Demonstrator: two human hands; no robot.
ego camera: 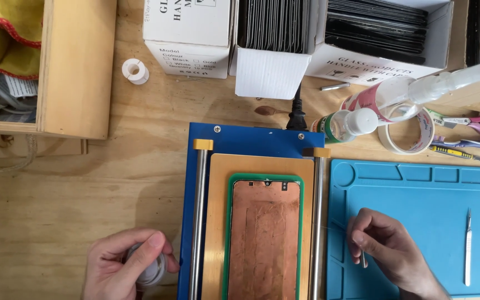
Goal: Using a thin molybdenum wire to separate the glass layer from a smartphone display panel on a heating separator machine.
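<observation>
Hands rest on a wooden table [56, 194]: left hand [120, 266], at seven o'clock, grips a white spool [150, 271]; right hand [387, 250], at four o'clock, pinches a thin metal tool [363, 259] over a blue mat [418, 189].

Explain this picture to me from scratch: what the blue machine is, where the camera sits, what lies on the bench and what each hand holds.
The camera is worn on the person's head and looks straight down at a wooden bench. The blue machine is a flat plate device with two metal rails; a phone-shaped copper-coloured panel lies in its green frame. The left hand grips a small white spool. The right hand pinches something thin, too small to name, over a blue work mat where a scalpel lies. Boxes, tape, scissors and bottles sit behind.
</observation>
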